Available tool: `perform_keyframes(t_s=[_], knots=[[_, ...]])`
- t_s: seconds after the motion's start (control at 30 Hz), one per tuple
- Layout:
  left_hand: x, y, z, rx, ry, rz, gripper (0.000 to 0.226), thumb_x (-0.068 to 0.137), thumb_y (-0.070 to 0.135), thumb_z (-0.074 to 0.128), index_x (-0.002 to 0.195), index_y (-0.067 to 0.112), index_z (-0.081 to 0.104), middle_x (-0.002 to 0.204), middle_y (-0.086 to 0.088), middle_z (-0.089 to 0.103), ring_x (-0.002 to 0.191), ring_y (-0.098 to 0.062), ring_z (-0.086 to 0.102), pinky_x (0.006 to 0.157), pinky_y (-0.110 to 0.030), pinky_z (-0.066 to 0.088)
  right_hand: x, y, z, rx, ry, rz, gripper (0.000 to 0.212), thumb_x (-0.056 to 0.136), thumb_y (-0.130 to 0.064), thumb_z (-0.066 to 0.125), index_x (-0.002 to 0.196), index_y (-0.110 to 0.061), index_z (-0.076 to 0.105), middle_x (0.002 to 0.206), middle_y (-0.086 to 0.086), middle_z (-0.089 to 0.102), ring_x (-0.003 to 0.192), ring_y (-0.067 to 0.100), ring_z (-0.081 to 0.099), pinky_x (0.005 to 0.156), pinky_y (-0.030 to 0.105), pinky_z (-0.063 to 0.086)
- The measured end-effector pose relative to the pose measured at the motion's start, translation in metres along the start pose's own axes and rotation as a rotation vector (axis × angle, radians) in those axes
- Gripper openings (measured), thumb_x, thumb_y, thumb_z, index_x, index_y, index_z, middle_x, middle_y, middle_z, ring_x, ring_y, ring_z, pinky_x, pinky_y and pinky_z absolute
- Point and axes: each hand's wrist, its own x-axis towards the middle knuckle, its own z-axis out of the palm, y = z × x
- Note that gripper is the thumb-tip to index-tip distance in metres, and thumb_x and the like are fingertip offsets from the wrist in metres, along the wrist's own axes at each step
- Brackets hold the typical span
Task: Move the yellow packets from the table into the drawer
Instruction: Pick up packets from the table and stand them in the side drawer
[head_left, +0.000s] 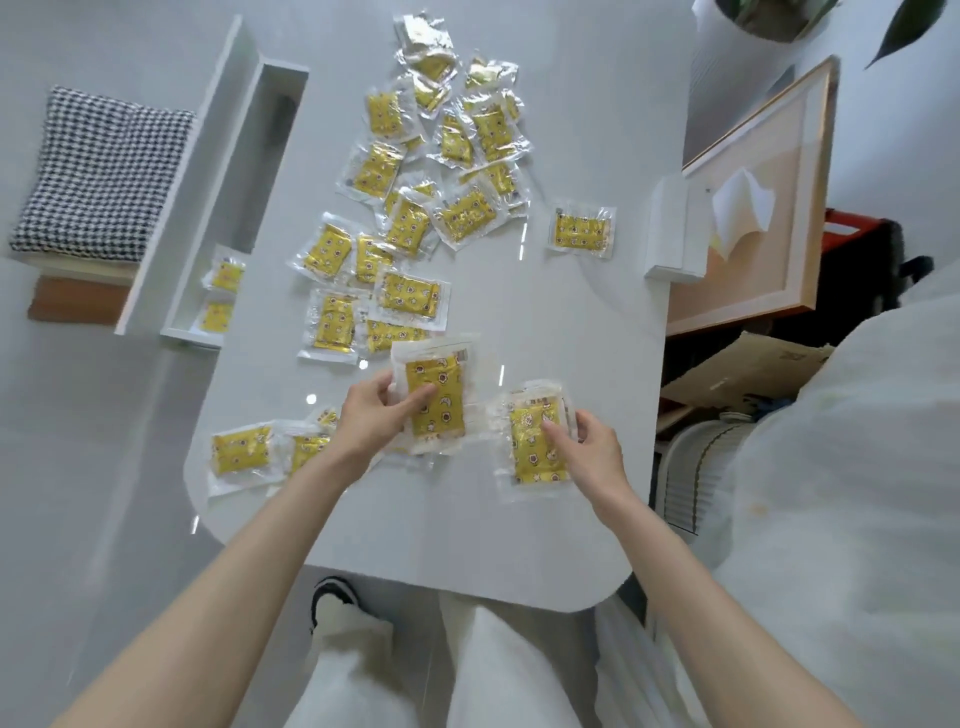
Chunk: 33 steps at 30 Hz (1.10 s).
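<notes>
Left hand (376, 415): pinches one yellow packet (435, 397) by its left edge, thumb across the face and fingers behind. The packet looks lifted, on the side nearer the drawer.
Right hand (589, 449): fingers curl round the right edge of a second packet (532, 447), forefinger on its face. Whether it is off the tabletop (519, 525) I cannot tell.
Why two at once: my guess is that one packet per hand halves the trips.
By the left forearm: two more packets (241, 449) lie flat near the tabletop's edge.
Heap (415, 218): most packets sprawl overlapping up the middle, and one lone packet (583, 231) sits apart to the right.
Drawer (191, 339): pulled open just left of the tabletop, with two packets (226, 274) already at its near end, so the task looks barely begun.
Beyond: checked cushion (104, 171) left of the drawer; white box (672, 234) at the tabletop's right edge.
</notes>
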Motion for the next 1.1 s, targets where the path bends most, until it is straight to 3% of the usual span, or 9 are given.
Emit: perform_keyframes(t_s=[0.1, 0.2, 0.33, 0.47, 0.6, 0.8, 0.9, 0.97, 1.1], knots=[[-0.042, 0.004, -0.034, -0.131, 0.077, -0.012, 0.027, 0.083, 0.026, 0.071, 0.105, 0.012, 0.066, 0.081, 0.004, 0.070, 0.063, 0.003, 0.066, 0.054, -0.008, 0.047, -0.030, -0.022, 0.006, 0.040, -0.014, -0.005, 0.012, 0.092, -0.027, 0.062, 0.085, -0.017, 0.064, 0.085, 0.000, 0.068, 0.084, 0.017, 0.064, 0.070, 0.024, 0.050], [-0.080, 0.005, -0.072, -0.200, 0.099, -0.012, 0.029, 0.084, 0.024, 0.070, 0.110, 0.012, 0.064, 0.094, -0.001, 0.072, 0.078, -0.006, 0.069, 0.061, -0.013, 0.050, -0.063, -0.046, 0.025, 0.070, -0.047, 0.000, 0.020, 0.091, -0.031, 0.063, 0.097, -0.012, 0.067, 0.100, 0.008, 0.070, 0.092, 0.018, 0.064, 0.076, 0.025, 0.048], [-0.119, -0.001, -0.127, -0.265, 0.112, 0.016, 0.021, 0.084, 0.021, 0.069, 0.104, 0.014, 0.063, 0.097, -0.001, 0.072, 0.086, -0.016, 0.069, 0.063, -0.016, 0.053, -0.104, -0.073, 0.067, 0.096, -0.080, -0.036, 0.017, 0.092, -0.029, 0.062, 0.097, -0.015, 0.069, 0.098, 0.006, 0.072, 0.094, 0.018, 0.067, 0.084, 0.032, 0.051], [-0.149, -0.022, -0.196, -0.283, 0.128, 0.032, 0.027, 0.083, 0.023, 0.071, 0.105, 0.011, 0.065, 0.099, -0.005, 0.072, 0.088, -0.020, 0.069, 0.064, -0.018, 0.052, -0.151, -0.096, 0.123, 0.098, -0.084, -0.076, 0.016, 0.092, -0.030, 0.062, 0.096, -0.015, 0.067, 0.090, 0.000, 0.069, 0.087, 0.011, 0.064, 0.073, 0.021, 0.047], [-0.176, -0.040, -0.278, -0.298, 0.132, 0.029, 0.035, 0.081, 0.022, 0.074, 0.110, 0.006, 0.062, 0.099, -0.006, 0.072, 0.086, -0.018, 0.071, 0.064, -0.021, 0.054, -0.198, -0.112, 0.186, 0.139, -0.061, -0.091, 0.017, 0.092, -0.030, 0.062, 0.098, -0.014, 0.066, 0.094, 0.001, 0.069, 0.090, 0.013, 0.063, 0.069, 0.021, 0.046], [-0.193, -0.039, -0.380, -0.342, 0.117, 0.057, 0.019, 0.079, 0.019, 0.075, 0.095, 0.017, 0.064, 0.094, -0.003, 0.073, 0.085, -0.018, 0.071, 0.070, -0.030, 0.058, -0.245, -0.138, 0.271, 0.175, -0.036, -0.076, 0.052, 0.090, -0.036, 0.063, 0.110, 0.012, 0.053, 0.114, 0.031, 0.058, 0.083, 0.023, 0.059, 0.067, 0.029, 0.037], [-0.188, -0.029, -0.415, -0.335, 0.104, 0.055, 0.019, 0.080, 0.019, 0.074, 0.097, 0.015, 0.066, 0.095, -0.002, 0.073, 0.085, -0.017, 0.070, 0.072, -0.029, 0.056, -0.252, -0.162, 0.302, 0.204, -0.015, -0.026, 0.042, 0.094, -0.032, 0.059, 0.103, 0.009, 0.056, 0.094, 0.014, 0.062, 0.079, 0.015, 0.052, 0.064, 0.025, 0.038], [-0.181, -0.022, -0.436, -0.310, 0.081, 0.048, 0.018, 0.081, 0.021, 0.072, 0.097, 0.013, 0.067, 0.096, -0.003, 0.072, 0.086, -0.017, 0.070, 0.074, -0.030, 0.056, -0.253, -0.180, 0.322, 0.241, -0.009, 0.025, 0.029, 0.095, -0.032, 0.058, 0.097, -0.003, 0.056, 0.088, 0.002, 0.060, 0.087, 0.016, 0.054, 0.071, 0.027, 0.041], [-0.153, -0.011, -0.472, -0.283, 0.059, 0.043, 0.022, 0.083, 0.021, 0.070, 0.102, 0.009, 0.066, 0.094, -0.002, 0.071, 0.083, -0.013, 0.069, 0.062, -0.020, 0.055, -0.238, -0.210, 0.358, 0.310, 0.013, 0.064, 0.024, 0.093, -0.036, 0.059, 0.106, -0.017, 0.065, 0.106, 0.002, 0.068, 0.106, 0.024, 0.062, 0.078, 0.034, 0.046]])
